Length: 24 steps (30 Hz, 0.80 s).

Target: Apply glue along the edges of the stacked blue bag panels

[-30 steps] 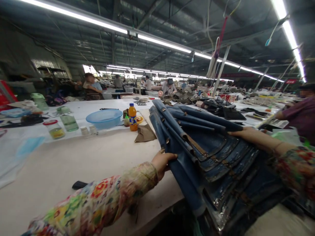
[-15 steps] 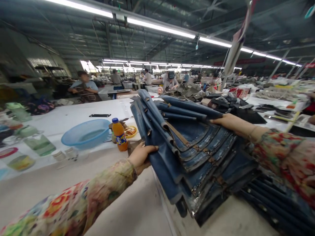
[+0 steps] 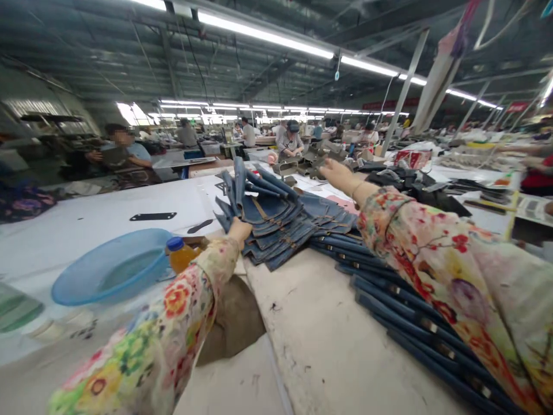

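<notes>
A fanned stack of blue leather-like panels (image 3: 276,222) with stitched brown strips lies on the far part of the table, its left ends folded up. My left hand (image 3: 240,231) is closed on the near left edge of the stack; its fingertips are partly hidden. My right hand (image 3: 339,174) is in the air beyond and to the right of the stack, fingers stretched out and holding nothing. A long row of overlapping folded blue pieces (image 3: 389,288) with small metal fittings runs towards me, partly beneath my right sleeve.
Left of my left arm stand a blue plastic basin (image 3: 112,268) and an orange drink bottle (image 3: 179,256). A brown piece (image 3: 233,323) lies under my left forearm. A black strip (image 3: 152,217) is farther back. Dark material (image 3: 401,178) is piled at right; people work beyond.
The blue panel stack, held up in both hands before, now lies farther away on the table. My right hand has let go and moved off it. The view has shifted.
</notes>
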Available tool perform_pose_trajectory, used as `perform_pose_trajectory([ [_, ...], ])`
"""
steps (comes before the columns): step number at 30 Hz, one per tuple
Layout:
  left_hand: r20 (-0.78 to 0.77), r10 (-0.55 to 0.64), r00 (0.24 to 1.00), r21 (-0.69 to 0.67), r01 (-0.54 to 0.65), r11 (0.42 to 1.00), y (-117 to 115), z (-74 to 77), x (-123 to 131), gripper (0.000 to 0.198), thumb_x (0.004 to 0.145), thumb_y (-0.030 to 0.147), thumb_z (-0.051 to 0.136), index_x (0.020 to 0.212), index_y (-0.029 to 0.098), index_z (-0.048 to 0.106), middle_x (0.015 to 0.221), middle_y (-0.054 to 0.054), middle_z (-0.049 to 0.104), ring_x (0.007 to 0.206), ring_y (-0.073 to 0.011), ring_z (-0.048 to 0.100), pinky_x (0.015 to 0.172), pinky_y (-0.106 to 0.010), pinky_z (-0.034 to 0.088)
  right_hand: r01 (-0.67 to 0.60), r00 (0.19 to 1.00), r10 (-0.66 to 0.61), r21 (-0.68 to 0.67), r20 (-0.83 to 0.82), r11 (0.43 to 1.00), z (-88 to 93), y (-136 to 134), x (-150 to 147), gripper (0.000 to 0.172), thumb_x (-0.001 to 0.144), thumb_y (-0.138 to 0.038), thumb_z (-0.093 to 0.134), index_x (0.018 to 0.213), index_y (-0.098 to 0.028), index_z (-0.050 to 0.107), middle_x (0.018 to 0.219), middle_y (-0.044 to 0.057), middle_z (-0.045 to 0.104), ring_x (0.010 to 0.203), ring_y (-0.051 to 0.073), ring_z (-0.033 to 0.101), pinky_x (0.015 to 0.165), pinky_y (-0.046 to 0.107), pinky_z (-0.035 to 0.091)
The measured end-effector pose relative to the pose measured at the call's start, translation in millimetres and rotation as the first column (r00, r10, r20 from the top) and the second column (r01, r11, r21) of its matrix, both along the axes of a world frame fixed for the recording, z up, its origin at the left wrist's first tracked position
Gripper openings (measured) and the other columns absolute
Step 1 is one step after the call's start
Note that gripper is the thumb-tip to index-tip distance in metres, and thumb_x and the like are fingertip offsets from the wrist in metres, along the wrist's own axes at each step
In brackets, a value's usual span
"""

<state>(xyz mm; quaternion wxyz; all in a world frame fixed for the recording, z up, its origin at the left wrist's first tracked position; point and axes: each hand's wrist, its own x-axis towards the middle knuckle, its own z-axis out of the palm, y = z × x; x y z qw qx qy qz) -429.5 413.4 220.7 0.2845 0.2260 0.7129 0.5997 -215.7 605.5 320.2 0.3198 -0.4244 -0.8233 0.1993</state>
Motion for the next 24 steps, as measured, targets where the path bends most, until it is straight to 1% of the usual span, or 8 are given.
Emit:
perform_pose_trajectory([
  [2, -0.032, -0.118, 0.993, -0.072, 0.115, 0.991, -2.9, -25.3, 25.7, 0.061, 0.077, 0.003, 0.057, 0.133, 0.011, 0.036, 0.137, -0.018, 0.047, 0.123, -0.0262, 0.049, 0.100, -0.038, 0.042, 0.024, 0.999, -0.023, -0.056, 0.024, 0.998, -29.8, 2.7, 12.6, 0.052, 0.090, -0.028, 0.045, 0.139, -0.011, 0.041, 0.135, 0.014, 0.052, 0.125, 0.023, 0.049, 0.107, 0.035, 0.036],
  [4, -0.050, -0.228, 0.973, -0.142, 0.219, 0.965, -10.6, -44.7, 57.2, 0.059, 0.075, 0.002, 0.055, 0.133, 0.009, 0.041, 0.138, -0.018, 0.048, 0.127, -0.0255, 0.046, 0.103, -0.035, 0.039, 0.047, 0.998, -0.042, -0.126, 0.045, 0.991, -55.6, 2.4, 33.9, 0.056, 0.089, -0.027, 0.045, 0.140, -0.004, 0.038, 0.137, 0.019, 0.049, 0.125, 0.026, 0.049, 0.108, 0.036, 0.035],
  [6, -0.050, -0.339, 0.940, -0.184, 0.325, 0.928, -22.2, -59.3, 91.1, 0.053, 0.076, 0.003, 0.054, 0.128, 0.010, 0.049, 0.135, -0.015, 0.051, 0.128, -0.0240, 0.045, 0.105, -0.034, 0.037, 0.057, 0.997, -0.049, -0.171, 0.055, 0.984, -74.4, -0.8, 58.9, 0.057, 0.090, -0.027, 0.044, 0.141, -0.002, 0.037, 0.137, 0.020, 0.049, 0.125, 0.025, 0.049, 0.108, 0.035, 0.034],
  [8, -0.066, -0.475, 0.877, -0.216, 0.453, 0.865, -36.4, -72.2, 125.7, 0.048, 0.077, 0.007, 0.054, 0.124, 0.013, 0.055, 0.132, -0.013, 0.055, 0.124, -0.0231, 0.049, 0.104, -0.035, 0.038, 0.055, 0.998, -0.048, -0.195, 0.045, 0.979, -87.0, -6.6, 82.9, 0.056, 0.090, -0.028, 0.044, 0.141, -0.006, 0.037, 0.138, 0.017, 0.049, 0.126, 0.023, 0.049, 0.110, 0.035, 0.032],
  [11, -0.193, -0.745, 0.639, -0.290, 0.688, 0.665, -61.0, -92.0, 178.1, 0.044, 0.077, 0.012, 0.055, 0.121, 0.014, 0.059, 0.130, -0.012, 0.057, 0.121, -0.0218, 0.051, 0.106, -0.035, 0.037, 0.030, 1.000, -0.028, -0.221, 0.012, 0.975, -101.8, -19.7, 113.4, 0.055, 0.089, -0.030, 0.045, 0.141, -0.011, 0.039, 0.141, 0.014, 0.046, 0.129, 0.022, 0.045, 0.112, 0.036, 0.030],
  [15, -0.306, -0.902, 0.305, -0.279, 0.877, 0.391, -99.7, -110.9, 245.6, 0.043, 0.078, 0.017, 0.056, 0.120, 0.016, 0.060, 0.126, -0.009, 0.059, 0.117, -0.0195, 0.053, 0.105, -0.032, 0.037, -0.041, 0.997, 0.020, -0.296, -0.076, 0.954, -127.4, -45.0, 149.8, 0.056, 0.089, -0.033, 0.045, 0.141, -0.013, 0.038, 0.142, 0.013, 0.045, 0.132, 0.023, 0.042, 0.112, 0.037, 0.032],
  [20, -0.392, -0.915, -0.100, -0.399, 0.914, 0.072, -147.5, -109.1, 316.6, 0.041, 0.085, 0.018, 0.053, 0.125, 0.008, 0.058, 0.120, -0.014, 0.062, 0.116, -0.0222, 0.056, 0.103, -0.028, 0.039, -0.105, 0.989, 0.071, -0.282, -0.126, 0.954, -155.9, -92.1, 202.7, 0.056, 0.085, -0.041, 0.050, 0.137, -0.021, 0.043, 0.135, 0.009, 0.053, 0.127, 0.023, 0.047, 0.112, 0.042, 0.032],
  [24, -0.363, -0.831, -0.420, -0.540, 0.822, -0.180, -175.7, -102.5, 363.9, 0.041, 0.090, 0.022, 0.048, 0.128, 0.009, 0.054, 0.122, -0.012, 0.062, 0.112, -0.0213, 0.059, 0.097, -0.026, 0.042, -0.134, 0.986, 0.104, -0.252, -0.130, 0.959, -155.4, -141.7, 250.9, 0.056, 0.083, -0.046, 0.052, 0.134, -0.023, 0.046, 0.132, 0.008, 0.056, 0.126, 0.024, 0.049, 0.111, 0.044, 0.033],
])
